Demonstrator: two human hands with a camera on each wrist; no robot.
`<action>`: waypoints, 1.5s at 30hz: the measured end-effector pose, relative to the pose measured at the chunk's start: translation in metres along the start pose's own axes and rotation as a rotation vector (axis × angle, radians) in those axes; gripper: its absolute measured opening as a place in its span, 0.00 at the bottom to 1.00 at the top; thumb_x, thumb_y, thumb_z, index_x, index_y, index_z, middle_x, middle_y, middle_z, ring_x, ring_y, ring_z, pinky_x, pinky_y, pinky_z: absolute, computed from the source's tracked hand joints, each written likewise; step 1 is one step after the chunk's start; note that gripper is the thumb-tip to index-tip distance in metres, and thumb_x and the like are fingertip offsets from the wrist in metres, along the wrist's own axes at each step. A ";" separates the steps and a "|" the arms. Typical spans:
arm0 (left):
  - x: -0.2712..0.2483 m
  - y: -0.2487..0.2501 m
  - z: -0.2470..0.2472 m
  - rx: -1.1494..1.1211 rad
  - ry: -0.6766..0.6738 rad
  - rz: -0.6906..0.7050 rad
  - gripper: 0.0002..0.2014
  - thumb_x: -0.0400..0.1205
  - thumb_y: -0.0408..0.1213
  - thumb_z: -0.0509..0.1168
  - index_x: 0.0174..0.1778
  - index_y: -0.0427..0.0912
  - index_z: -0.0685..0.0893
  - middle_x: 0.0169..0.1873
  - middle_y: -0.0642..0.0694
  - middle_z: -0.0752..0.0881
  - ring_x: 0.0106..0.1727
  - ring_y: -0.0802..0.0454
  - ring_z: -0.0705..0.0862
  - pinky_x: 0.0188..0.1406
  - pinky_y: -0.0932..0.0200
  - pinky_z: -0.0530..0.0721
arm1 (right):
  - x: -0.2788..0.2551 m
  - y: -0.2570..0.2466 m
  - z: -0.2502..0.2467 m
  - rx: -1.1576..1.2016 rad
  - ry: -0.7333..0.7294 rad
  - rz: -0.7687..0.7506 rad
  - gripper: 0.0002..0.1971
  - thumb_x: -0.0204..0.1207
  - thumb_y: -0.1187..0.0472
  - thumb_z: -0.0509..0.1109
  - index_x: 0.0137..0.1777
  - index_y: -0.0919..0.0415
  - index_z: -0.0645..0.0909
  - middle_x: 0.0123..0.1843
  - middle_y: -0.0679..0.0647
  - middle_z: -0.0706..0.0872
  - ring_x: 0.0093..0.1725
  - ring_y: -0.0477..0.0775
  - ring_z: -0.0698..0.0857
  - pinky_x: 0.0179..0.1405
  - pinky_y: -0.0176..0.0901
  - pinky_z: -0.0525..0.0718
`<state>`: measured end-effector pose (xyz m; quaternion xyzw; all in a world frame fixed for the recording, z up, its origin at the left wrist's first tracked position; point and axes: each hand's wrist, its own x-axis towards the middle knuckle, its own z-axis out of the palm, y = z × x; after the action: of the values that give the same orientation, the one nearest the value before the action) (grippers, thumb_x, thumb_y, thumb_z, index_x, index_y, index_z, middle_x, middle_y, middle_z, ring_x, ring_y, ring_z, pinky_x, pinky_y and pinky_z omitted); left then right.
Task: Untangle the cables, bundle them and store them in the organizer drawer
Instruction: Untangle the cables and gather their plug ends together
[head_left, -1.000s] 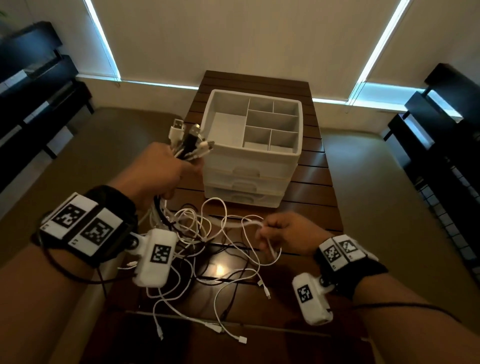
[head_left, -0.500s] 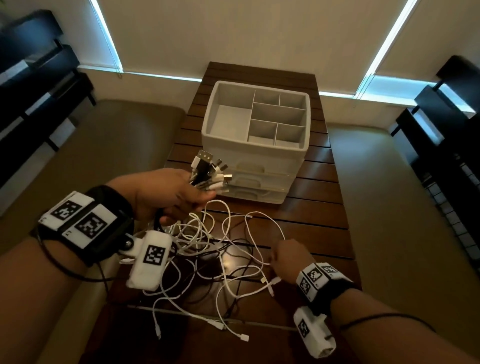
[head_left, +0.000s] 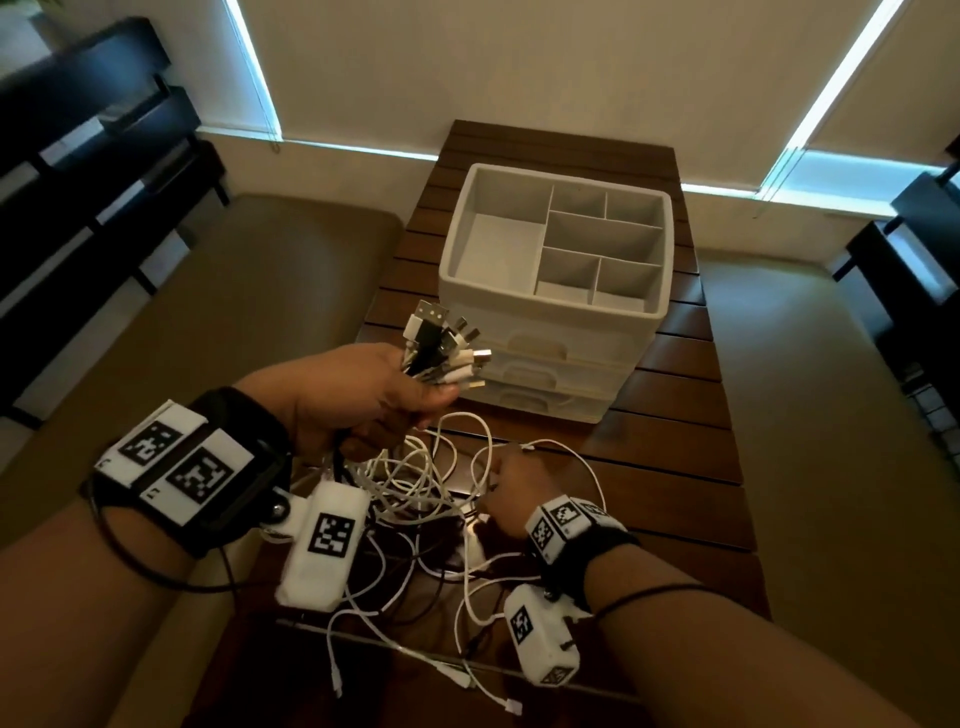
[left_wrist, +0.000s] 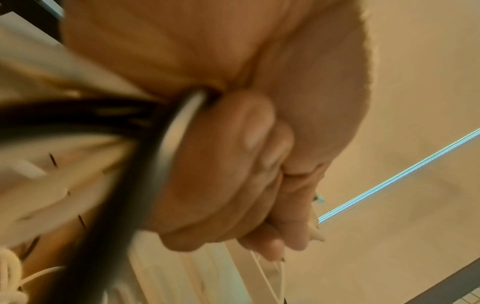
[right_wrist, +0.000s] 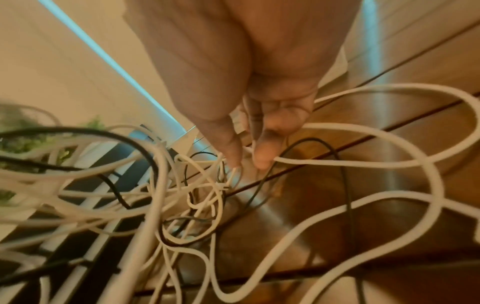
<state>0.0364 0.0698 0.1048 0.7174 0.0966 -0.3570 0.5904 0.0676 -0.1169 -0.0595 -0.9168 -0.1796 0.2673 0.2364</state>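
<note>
A tangle of thin white and black cables sprawls in loose overlapping loops across the near part of a dark wooden slatted table. Several cable ends with USB plugs are gathered into a fan-shaped bunch raised above the tangle, their cords trailing down into it. Loose white connector ends lie at the near edge of the table. Beyond the tangle, toward the far end, stands a pale grey organizer with an open, divided top tray and three closed drawers stacked beneath it.
</note>
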 end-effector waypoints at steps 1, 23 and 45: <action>0.000 0.000 -0.002 -0.011 0.013 0.002 0.16 0.77 0.46 0.67 0.26 0.42 0.79 0.17 0.51 0.67 0.16 0.57 0.62 0.13 0.66 0.60 | 0.001 -0.001 -0.002 -0.039 -0.005 -0.034 0.09 0.68 0.62 0.69 0.32 0.52 0.73 0.43 0.54 0.86 0.46 0.61 0.87 0.48 0.55 0.87; 0.028 -0.005 0.013 -0.530 0.150 0.017 0.17 0.82 0.50 0.64 0.40 0.38 0.82 0.16 0.55 0.63 0.13 0.61 0.59 0.08 0.70 0.56 | -0.089 -0.021 -0.069 0.986 0.298 -0.228 0.07 0.67 0.80 0.75 0.35 0.70 0.84 0.35 0.60 0.90 0.31 0.53 0.88 0.31 0.41 0.87; 0.033 -0.014 0.029 -0.511 0.101 0.103 0.20 0.75 0.56 0.67 0.30 0.43 0.76 0.21 0.49 0.72 0.16 0.59 0.63 0.11 0.67 0.62 | -0.074 -0.042 -0.061 0.045 0.031 -0.472 0.04 0.71 0.56 0.76 0.43 0.54 0.85 0.41 0.49 0.89 0.41 0.47 0.86 0.45 0.50 0.86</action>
<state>0.0411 0.0378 0.0723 0.5657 0.1762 -0.2544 0.7644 0.0353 -0.1371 0.0383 -0.8478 -0.3793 0.1942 0.3156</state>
